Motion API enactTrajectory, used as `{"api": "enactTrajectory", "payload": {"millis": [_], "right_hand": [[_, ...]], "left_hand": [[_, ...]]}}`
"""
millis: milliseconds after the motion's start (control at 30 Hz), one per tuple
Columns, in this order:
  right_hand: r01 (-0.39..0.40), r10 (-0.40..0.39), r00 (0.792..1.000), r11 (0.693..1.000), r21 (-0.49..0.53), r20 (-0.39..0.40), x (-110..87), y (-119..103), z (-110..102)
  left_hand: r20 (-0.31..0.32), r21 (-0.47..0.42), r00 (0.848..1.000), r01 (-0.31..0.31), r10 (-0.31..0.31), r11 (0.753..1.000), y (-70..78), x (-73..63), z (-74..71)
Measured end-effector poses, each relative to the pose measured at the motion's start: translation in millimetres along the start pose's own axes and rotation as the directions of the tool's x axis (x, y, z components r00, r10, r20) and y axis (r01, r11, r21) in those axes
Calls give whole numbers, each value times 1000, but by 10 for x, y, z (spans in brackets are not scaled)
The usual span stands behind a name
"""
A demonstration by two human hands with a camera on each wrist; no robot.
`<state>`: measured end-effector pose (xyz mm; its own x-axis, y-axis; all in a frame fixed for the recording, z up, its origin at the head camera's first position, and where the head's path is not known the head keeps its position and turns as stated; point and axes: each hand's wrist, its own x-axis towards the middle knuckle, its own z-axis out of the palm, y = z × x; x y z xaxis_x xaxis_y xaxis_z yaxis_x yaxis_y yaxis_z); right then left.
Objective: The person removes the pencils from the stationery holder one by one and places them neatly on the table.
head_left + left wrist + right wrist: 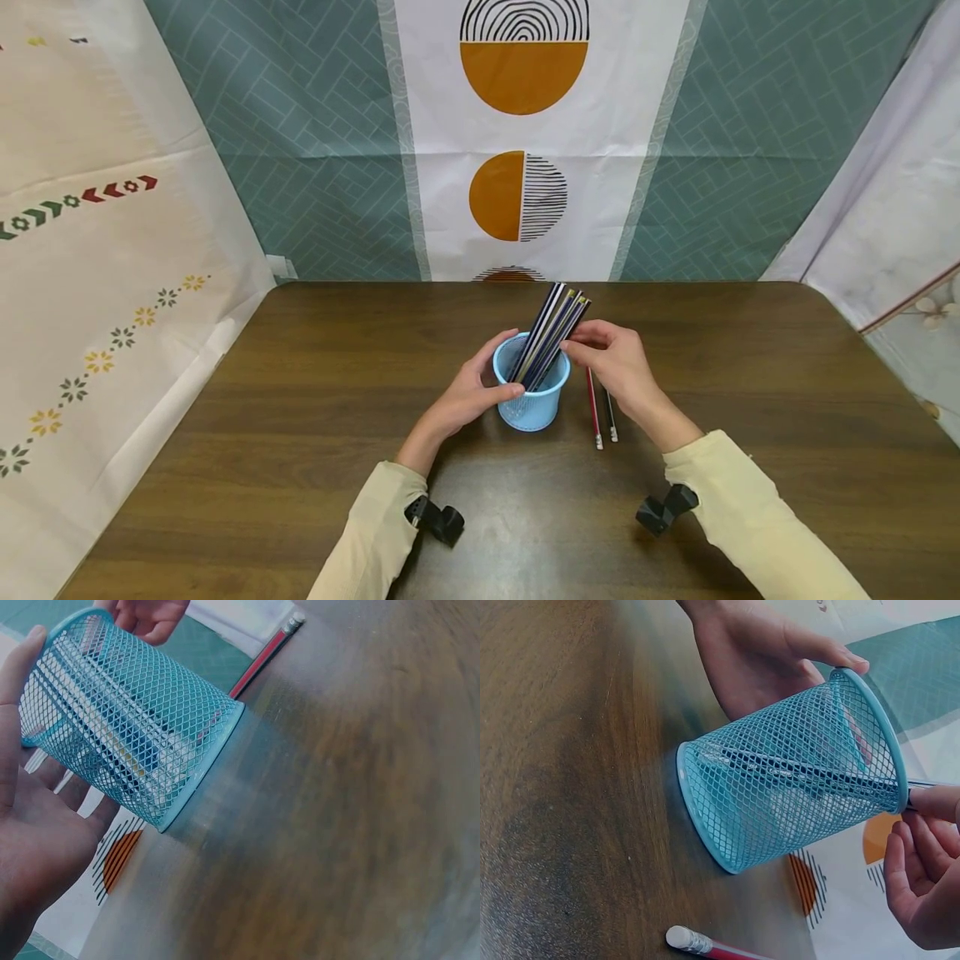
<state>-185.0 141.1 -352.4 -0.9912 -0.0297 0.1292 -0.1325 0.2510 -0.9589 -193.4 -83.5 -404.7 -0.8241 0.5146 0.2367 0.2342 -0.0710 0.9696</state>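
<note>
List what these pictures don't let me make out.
Head: far ends of the red pencil and dark pencil, behind the right hand.
Right wrist: most of the red pencil, cut off by the bottom edge.
Left wrist: lower ends of bundled pencils, blurred through the mesh cup.

Left hand [469, 393]: thumb and fingers spread apart, curved. Right hand [619, 365]: thumb and fingers pinched. Both forearms [372, 527] converge forward.
</note>
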Motion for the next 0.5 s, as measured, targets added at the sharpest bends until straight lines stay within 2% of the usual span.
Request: {"api": "enactTrajectory", "payload": {"millis": [300,500], "right_hand": [[35,-35,999,999,10,-17,7,-45,-64],[68,-66,998,996,60,-23,5,-94,-106]], "left_hand": [[0,-8,1000,-11,11,1000,0,14,4],[1,-9,1000,-4,4,1000,-12,9,-3]]}}
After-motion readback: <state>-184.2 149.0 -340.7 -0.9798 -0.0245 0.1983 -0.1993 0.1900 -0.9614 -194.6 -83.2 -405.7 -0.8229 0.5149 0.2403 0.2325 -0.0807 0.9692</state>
